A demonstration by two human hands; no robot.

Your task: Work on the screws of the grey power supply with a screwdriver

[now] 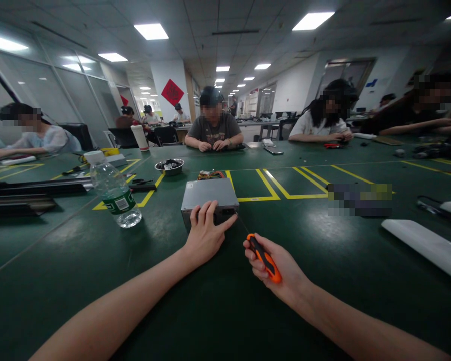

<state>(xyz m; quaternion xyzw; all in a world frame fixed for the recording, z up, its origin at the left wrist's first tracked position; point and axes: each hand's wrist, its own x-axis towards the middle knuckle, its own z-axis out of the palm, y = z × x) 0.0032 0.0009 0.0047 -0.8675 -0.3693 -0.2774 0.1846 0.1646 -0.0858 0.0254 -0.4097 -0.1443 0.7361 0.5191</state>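
Observation:
A grey metal computer power supply unit (209,192) sits on the green table in front of me, with a bundle of coloured wires behind it. My left hand (206,233) holds it by its near side: the fingers curl over the top front edge and the thumb reaches toward the right front corner. In my right hand (272,258) is a screwdriver (265,258) with an orange and black handle, fingers wrapped round it. Its thin shaft points up and left to the unit's right front corner. Whether the tip touches a screw is too small to tell.
A water bottle (116,193) stands left of the unit, a metal bowl of small dark parts (169,166) behind it. Long dark strips (33,188) lie at left, a white bar (424,245) at right. Yellow tape (255,199) marks the table. Several people sit around it.

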